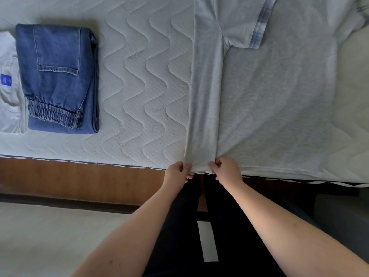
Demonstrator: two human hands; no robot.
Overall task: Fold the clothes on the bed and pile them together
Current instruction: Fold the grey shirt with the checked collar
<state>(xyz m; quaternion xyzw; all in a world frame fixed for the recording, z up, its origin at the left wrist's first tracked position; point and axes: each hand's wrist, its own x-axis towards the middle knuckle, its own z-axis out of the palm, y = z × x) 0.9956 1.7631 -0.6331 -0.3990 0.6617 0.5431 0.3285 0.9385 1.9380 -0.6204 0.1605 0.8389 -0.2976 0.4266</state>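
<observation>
Both hands, left (178, 171) and right (225, 169), are pinched on the hem of a pale grey cotton T-shirt (269, 108), laid lengthwise away across the white quilted bed (129, 76), one side folded inward.

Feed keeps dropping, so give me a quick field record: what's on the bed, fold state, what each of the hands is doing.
in work: grey T-shirt, spread flat on mattress, left side folded inward as a strip
left hand: pinches the strip's hem at the bed edge
right hand: pinches the same hem, beside the left
done: folded jeans, far left
beside jeans: white garment, partly out of frame
pile: not yet formed
</observation>
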